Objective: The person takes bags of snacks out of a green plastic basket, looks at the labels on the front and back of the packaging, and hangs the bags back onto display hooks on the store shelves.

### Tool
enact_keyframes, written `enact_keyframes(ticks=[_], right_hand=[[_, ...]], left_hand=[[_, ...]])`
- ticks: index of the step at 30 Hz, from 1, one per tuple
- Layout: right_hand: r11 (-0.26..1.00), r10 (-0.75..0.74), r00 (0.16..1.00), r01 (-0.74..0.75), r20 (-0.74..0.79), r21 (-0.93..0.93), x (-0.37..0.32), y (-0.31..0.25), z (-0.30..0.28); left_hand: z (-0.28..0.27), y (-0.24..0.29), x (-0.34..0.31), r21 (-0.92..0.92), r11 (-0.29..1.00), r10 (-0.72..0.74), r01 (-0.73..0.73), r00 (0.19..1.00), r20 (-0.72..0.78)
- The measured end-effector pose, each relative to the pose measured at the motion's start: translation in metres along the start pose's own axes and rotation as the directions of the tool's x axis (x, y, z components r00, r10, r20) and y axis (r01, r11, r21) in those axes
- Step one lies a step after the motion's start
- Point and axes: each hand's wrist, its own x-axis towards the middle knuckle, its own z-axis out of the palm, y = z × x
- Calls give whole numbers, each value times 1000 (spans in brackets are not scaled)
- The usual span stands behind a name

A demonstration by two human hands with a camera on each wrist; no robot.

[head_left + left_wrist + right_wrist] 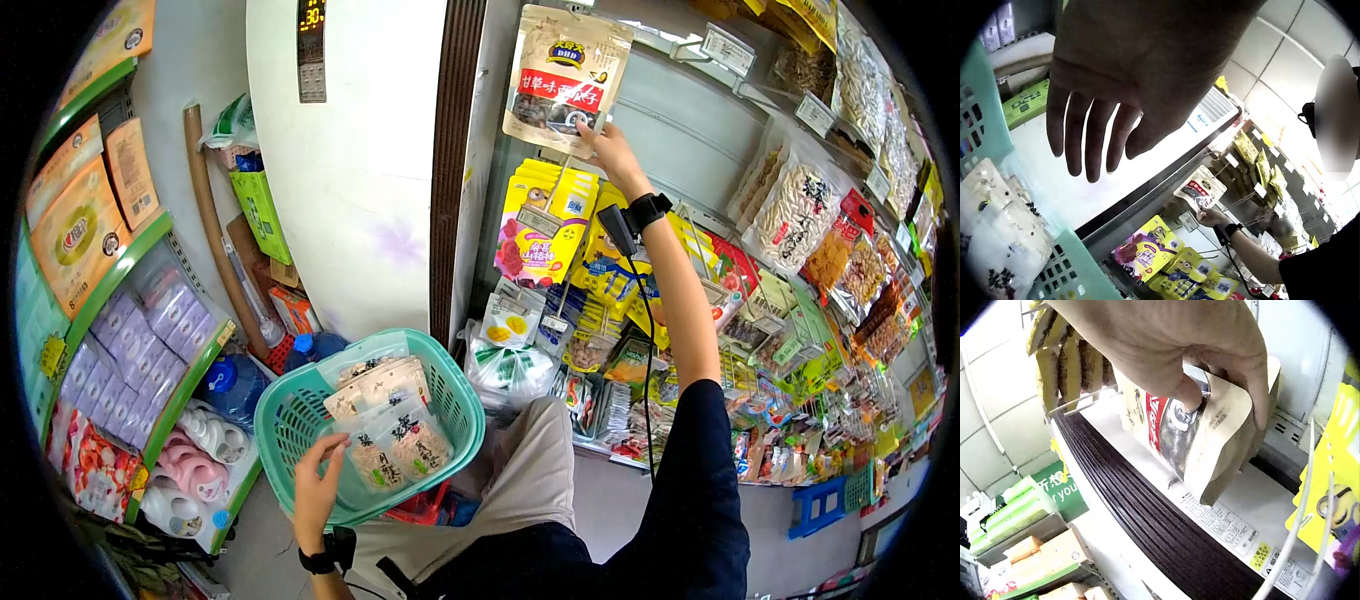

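My right hand (617, 160) pinches the lower right of a beige pouch of watermelon seeds (545, 75), thumb on its front. The pouch has a red band and a picture of dark seeds; it is upright by the top of the rack. In the right wrist view the thumb (1188, 394) presses near its printed window. My left hand (318, 485) is at the near left rim of a teal basket (270, 425), fingers loosely extended. Inside the basket lie several clear-and-beige snack packets (405, 440). The left wrist view shows that hand (1129, 75) with straight, spread fingers and nothing in them.
Yellow snack pouches (540, 220) hang on hooks below the right hand. A white cabinet (350, 180) with a dark edge strip stands left of the rack. Shelves with purple tissue packs (140, 350) are at left. A black cable (648, 370) hangs from the right wrist.
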Motion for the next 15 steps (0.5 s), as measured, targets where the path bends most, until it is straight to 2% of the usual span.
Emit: enact_keyframes(ticks=[2,4,7,9,11,13,15], right_hand=[[1000,14,999,-14,-32,6,8,11,-4],[990,64,998,-64,3,129,2,8,-4],[988,112,993,-108,-29,110,-8,1,0],[989,113,994,-113,9,99,-14,-4,1],[998,-40,980,31,-193,-51,-12,-5,6],[997,-60,979,51,-194,-54,-14,-17,9],[919,-384,910,361,-153,-157,-14,-22,13]], left_hand=[[3,-15,-5,-21,1000,-13,13,1000,7],[5,-20,-9,-24,998,-58,59,998,20],[9,-34,-14,-54,998,-42,43,999,24],[12,-38,-17,-63,996,-58,59,998,17],[14,-41,-17,-69,995,-77,77,997,8],[18,-43,-18,-59,994,-92,93,996,13],[19,-43,-19,-25,994,-109,109,994,-7]])
